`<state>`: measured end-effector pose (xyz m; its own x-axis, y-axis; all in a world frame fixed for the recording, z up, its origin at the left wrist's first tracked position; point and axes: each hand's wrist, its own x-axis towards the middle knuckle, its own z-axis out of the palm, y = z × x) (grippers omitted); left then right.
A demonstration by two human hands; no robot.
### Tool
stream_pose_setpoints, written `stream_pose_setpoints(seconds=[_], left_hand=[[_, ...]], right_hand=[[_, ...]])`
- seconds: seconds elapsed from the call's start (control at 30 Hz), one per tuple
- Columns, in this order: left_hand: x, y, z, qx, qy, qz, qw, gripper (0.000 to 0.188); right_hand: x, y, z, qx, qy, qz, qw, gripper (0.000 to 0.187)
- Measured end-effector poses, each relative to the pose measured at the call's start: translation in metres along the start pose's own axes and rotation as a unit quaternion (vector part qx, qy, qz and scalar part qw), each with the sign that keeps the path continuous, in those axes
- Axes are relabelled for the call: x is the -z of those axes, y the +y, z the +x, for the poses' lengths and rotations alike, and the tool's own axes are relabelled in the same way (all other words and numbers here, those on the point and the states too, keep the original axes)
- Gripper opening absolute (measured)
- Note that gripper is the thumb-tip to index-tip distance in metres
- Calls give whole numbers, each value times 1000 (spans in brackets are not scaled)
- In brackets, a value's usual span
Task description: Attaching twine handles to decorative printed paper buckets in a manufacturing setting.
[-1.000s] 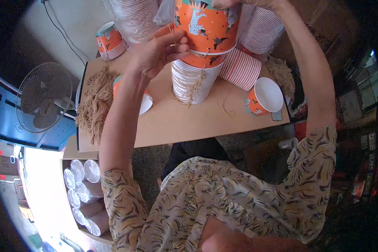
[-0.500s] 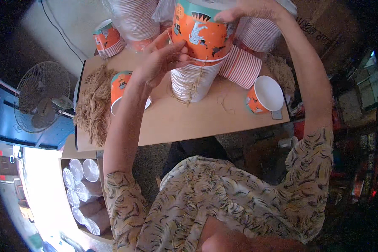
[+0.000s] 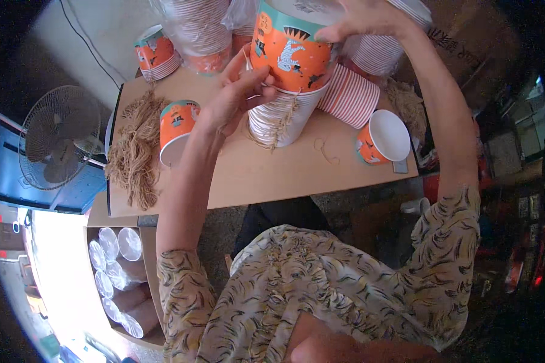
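In front of me an orange and green printed paper bucket [image 3: 289, 51] sits on top of a stack of white-rimmed buckets [image 3: 284, 124]. My left hand [image 3: 242, 91] is closed on the left side of the top bucket, thumb across its front, and a short end of cord shows by the index finger. At the upper right of the same bucket my right hand [image 3: 366, 21] grips the rim, with the thumb on the outside and the other fingers partly out of sight. Twine loops [image 3: 283, 118] hang down the front of the stack.
Bundled twine [image 3: 136, 151] lies at the table's left, beside a tipped orange bucket [image 3: 177, 124]. To the right are a bucket on its side [image 3: 387, 136] and a leaning nested stack [image 3: 351, 97]. Plastic-wrapped stacks [image 3: 194, 30] stand behind. A fan [image 3: 60, 136] and an open carton [image 3: 148, 260] are left.
The top bucket has shifted slightly right and turned a little, and both hands have stayed on it. My left forearm has moved slightly right, uncovering more of the tipped bucket.
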<state>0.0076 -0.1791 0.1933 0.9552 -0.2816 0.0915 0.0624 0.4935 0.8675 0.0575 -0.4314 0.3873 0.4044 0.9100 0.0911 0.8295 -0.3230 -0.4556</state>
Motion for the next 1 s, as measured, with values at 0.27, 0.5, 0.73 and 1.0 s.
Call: stream_pose_setpoints(seconds=[0.27, 0.5, 0.73, 1.0], left_hand=[[31, -24, -6, 7, 20, -107, 994, 64], [46, -10, 16, -24, 42, -129, 990, 49], [47, 1, 60, -60, 76, -141, 985, 54], [74, -18, 76, -23, 56, -26, 998, 50]], right_hand=[[-5, 10, 18, -76, 30, -55, 995, 106], [-14, 37, 14, -82, 90, -140, 983, 102], [-14, 56, 10, -56, 88, -140, 985, 92], [-16, 47, 13, -45, 90, -133, 986, 90]])
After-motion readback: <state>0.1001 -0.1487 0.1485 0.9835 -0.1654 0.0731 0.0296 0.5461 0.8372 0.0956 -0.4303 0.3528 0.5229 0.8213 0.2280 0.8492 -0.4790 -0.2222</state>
